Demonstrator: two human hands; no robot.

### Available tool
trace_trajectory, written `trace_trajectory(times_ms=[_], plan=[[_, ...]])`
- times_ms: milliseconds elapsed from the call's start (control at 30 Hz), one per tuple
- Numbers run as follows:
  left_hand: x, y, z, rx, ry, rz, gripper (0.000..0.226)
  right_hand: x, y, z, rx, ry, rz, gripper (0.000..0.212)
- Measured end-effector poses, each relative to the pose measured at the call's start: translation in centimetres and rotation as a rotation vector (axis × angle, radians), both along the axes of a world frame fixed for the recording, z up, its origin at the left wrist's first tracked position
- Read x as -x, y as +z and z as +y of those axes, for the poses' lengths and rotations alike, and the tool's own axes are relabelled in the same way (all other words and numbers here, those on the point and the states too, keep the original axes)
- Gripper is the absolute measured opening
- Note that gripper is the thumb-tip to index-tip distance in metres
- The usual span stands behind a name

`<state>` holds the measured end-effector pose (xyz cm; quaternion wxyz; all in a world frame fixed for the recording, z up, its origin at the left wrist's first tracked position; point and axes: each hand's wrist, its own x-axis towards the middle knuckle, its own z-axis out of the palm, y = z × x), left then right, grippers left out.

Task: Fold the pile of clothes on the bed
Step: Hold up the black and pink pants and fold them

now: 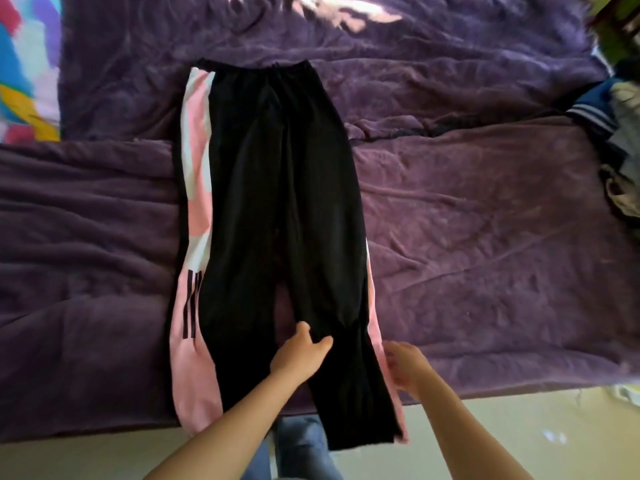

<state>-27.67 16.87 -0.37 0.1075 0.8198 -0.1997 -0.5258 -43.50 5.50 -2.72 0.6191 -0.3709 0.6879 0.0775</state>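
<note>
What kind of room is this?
Probably a bedroom: a fuzzy purple blanket is spread out as bedding, black track pants with pink and white side stripes lie flat on it, and a heap of mixed clothes sits at its right edge.

Black pants [277, 188] lie flat on a purple blanket [467, 220], waistband at the far end, cuffs hanging over the near edge of the bed. A pink-and-white side panel runs down the pants' left edge, with short black bars low on it; a pink strip shows along the lower right edge.

Left hand [301, 355] is on the inner edge of the pants' right leg, cloth between thumb and fingers. Right hand [405, 368] grips that leg's outer pink edge, fingers curled.

Pile of clothes [620, 133] sits well to the right of the pants. Bright patterned cloth [24, 64] lies far left of the waistband. Blue jeans [301, 445] and pale floor [519, 427] show below the cuffs.
</note>
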Motion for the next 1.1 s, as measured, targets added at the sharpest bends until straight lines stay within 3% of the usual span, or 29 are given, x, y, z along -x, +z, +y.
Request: trace_trajectory(times_ms=[100,167,200,267,367,467,567,733,967,1100], plan=[[0.4,-2.7,0.4,-0.072,0.092,-0.1,0.065,0.7,-0.4,1.3,0.278,0.087,0.098,0.029],[1.0,-3.9,0.8,-0.076,0.192,-0.065,0.068,0.3,-0.1,2.3,0.3,0.244,0.116,0.024],[1.5,-4.5,1.2,-0.08,0.218,-0.024,0.067,0.4,-0.2,2.7,0.294,0.349,0.178,0.036],[2.5,-5.0,2.0,-0.102,0.175,-0.011,0.057,0.8,-0.4,3.2,0.267,0.512,0.285,0.051],[3.7,-4.8,2.5,0.015,0.296,0.04,0.023,1.9,0.0,3.5,0.225,0.537,0.299,0.038],[4.8,-3.8,3.1,0.168,0.575,0.196,0.015,4.1,0.3,4.0,0.198,0.378,0.196,0.021],[5.6,-3.6,4.9,0.126,0.539,0.172,0.004,6.2,0.7,5.3,0.167,0.261,0.158,0.01],[6.2,-4.0,6.2,0.112,0.599,0.177,0.022,6.8,0.7,6.9,0.287,0.192,0.054,0.011],[6.0,-0.3,6.1,0.222,0.857,0.68,0.006,1.0,7.4,8.4,0.527,0.383,-0.322,0.024],[2.8,0.6,9.6,0.43,1.108,0.766,0.041,-4.8,9.8,10.0,0.546,0.739,-0.468,0.043]])
